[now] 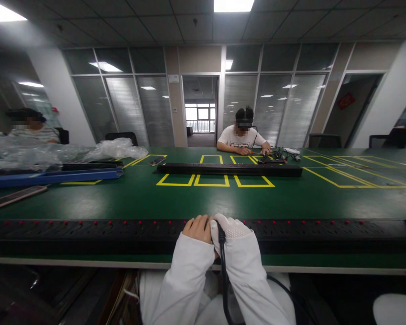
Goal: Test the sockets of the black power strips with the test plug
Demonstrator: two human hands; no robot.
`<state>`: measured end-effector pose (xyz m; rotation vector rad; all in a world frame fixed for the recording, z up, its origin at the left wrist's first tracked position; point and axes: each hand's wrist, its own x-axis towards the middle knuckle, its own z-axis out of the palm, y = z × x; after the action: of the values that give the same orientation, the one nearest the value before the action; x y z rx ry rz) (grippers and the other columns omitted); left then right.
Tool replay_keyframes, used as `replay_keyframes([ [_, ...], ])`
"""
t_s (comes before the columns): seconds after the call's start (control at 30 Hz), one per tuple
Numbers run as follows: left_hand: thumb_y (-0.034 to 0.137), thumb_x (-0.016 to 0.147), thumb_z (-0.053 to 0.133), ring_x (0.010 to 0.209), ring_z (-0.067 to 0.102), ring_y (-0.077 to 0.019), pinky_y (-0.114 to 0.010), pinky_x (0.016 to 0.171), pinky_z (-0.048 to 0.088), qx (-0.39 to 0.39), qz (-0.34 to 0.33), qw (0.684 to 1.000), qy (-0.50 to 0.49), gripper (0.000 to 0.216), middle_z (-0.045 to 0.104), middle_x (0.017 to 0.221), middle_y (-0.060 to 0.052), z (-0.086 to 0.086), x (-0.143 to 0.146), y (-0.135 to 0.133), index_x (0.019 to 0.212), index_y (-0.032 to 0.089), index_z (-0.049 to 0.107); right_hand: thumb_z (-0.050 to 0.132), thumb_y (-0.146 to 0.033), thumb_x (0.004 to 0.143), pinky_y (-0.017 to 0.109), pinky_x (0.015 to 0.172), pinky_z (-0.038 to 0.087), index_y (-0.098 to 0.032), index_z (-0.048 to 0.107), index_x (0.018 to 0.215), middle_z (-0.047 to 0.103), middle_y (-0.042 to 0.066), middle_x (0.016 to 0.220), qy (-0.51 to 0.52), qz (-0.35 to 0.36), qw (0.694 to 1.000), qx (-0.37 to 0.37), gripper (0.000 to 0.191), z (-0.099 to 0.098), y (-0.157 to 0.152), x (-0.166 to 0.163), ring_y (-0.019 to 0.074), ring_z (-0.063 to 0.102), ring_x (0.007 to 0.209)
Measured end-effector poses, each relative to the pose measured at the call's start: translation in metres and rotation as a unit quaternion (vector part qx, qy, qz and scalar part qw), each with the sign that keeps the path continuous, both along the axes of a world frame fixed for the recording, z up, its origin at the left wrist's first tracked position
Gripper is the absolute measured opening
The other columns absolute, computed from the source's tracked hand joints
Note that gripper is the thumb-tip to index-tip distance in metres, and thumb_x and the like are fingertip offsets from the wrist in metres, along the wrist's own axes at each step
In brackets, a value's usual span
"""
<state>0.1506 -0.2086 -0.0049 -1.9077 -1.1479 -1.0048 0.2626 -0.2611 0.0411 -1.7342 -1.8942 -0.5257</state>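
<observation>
A long black power strip (98, 235) with a row of small red dots lies along the near edge of the table. Bare and bent at the fingers, my left hand (199, 229) is closed over the strip's middle; what its fingers hold, if anything, is hidden. Right beside it, touching, my right hand (235, 227) wears a white dotted glove. The gloved hand is closed around the thick end of a black cable (224, 275), which runs down between my forearms towards my lap. Both hands hide the cable's tip and that part of the strip.
Another black strip (230, 169) lies farther back, among yellow tape outlines (211, 184). Plastic wrap (54, 151), a blue long piece (54, 178) and a phone-like flat thing (16, 198) are at left. Across the table a person (240, 135) handles cables (287, 153); another person (34, 131) sits far left.
</observation>
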Motion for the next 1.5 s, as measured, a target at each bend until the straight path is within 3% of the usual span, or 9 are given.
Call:
replay_keyframes([
  [1.5, 0.013, 0.085, 0.046, 0.091, 0.062, -0.0220, -0.036, 0.077, 0.042, -0.014, 0.003, 1.000, -0.004, 0.024, 0.069, 0.098, -0.007, 0.0004, 0.0011, -0.0008, 0.101, 0.017, 0.064, 0.045, -0.044, 0.088, 0.031, 0.078, 0.047, -0.015, 0.055, 0.108, 0.059, 0.005, 0.100, 0.009, 0.012, 1.000, 0.012, 0.037, 0.0055, -0.0032, -0.0010, 0.0107, 0.056, 0.085],
])
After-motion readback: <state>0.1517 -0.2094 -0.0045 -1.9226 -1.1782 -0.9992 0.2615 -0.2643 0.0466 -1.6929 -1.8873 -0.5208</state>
